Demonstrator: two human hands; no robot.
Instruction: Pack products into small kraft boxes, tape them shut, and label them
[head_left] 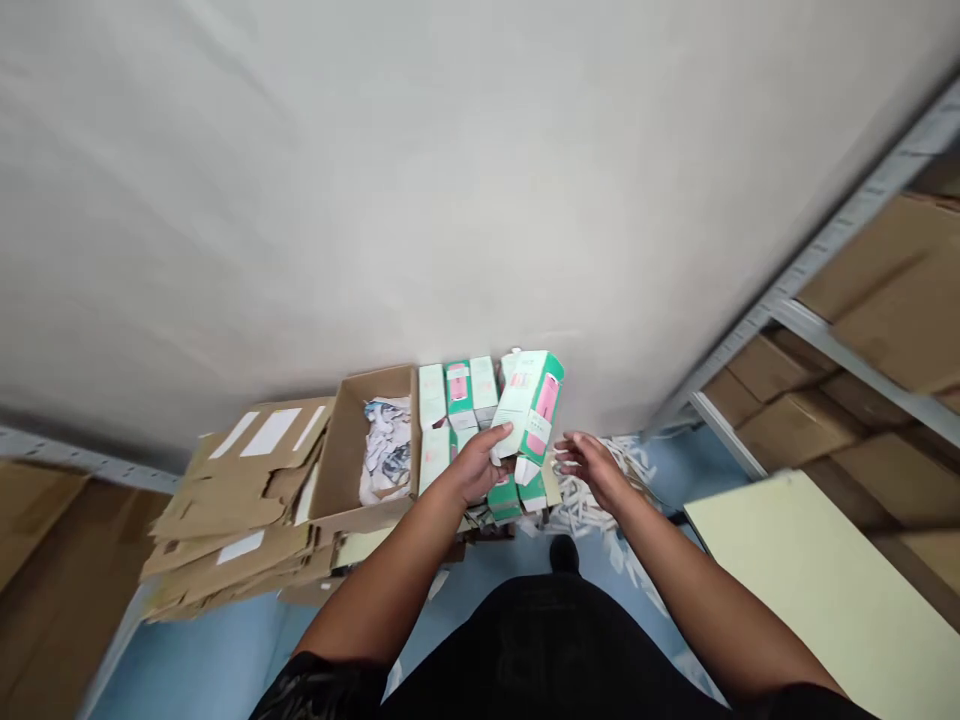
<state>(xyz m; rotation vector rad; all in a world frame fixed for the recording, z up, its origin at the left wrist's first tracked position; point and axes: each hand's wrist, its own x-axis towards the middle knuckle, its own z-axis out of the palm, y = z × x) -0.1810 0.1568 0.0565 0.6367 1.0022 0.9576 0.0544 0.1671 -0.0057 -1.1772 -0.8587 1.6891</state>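
Note:
My left hand (480,466) grips the lower end of a white and green box (529,402) with a pink picture on its side. The box is tilted, and its bottom flaps hang loose. To its right, my right hand (591,468) is held apart from the box with fingers spread, holding nothing. Beneath and behind stand several similar boxes, among them a green and white box (457,390) by the wall. Beside them on the left is an open cardboard carton (325,478) with crumpled printed paper (388,445) inside.
Flattened cardboard (225,500) is stacked at the left. White paper strips (592,508) litter the blue floor (495,560). A shelf with brown cartons (802,425) and a pale yellow tabletop (817,570) stand at the right. The grey wall (480,180) rises behind the boxes.

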